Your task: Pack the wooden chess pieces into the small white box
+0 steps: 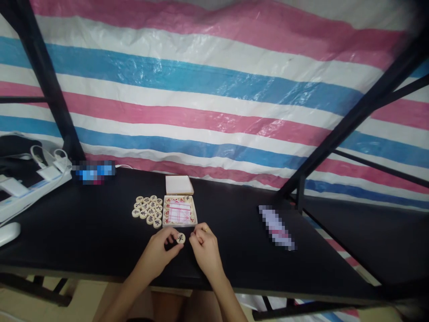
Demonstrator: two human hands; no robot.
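Observation:
My left hand (161,245) pinches a round Chinese chess piece (181,238) with a black character, its face turned up toward me. Just to the right, my right hand (205,243) is closed with curled fingers; whatever it may hold is hidden. Beyond both hands sits an open box (195,218) with red-lettered pieces and a black-lettered one inside. A folded sheet with pink lines (179,212) lies over the middle of those pieces. Left of the box, several black-lettered pieces (147,210) are grouped face up on the black table (231,255).
The box lid (179,184) lies behind the box. At the left are a power strip (36,188) with cables, a white rounded object (9,233) and a blurred blue item (95,172). A blurred pale item (276,228) lies right. Black frame posts and a striped sheet (208,103) enclose the table.

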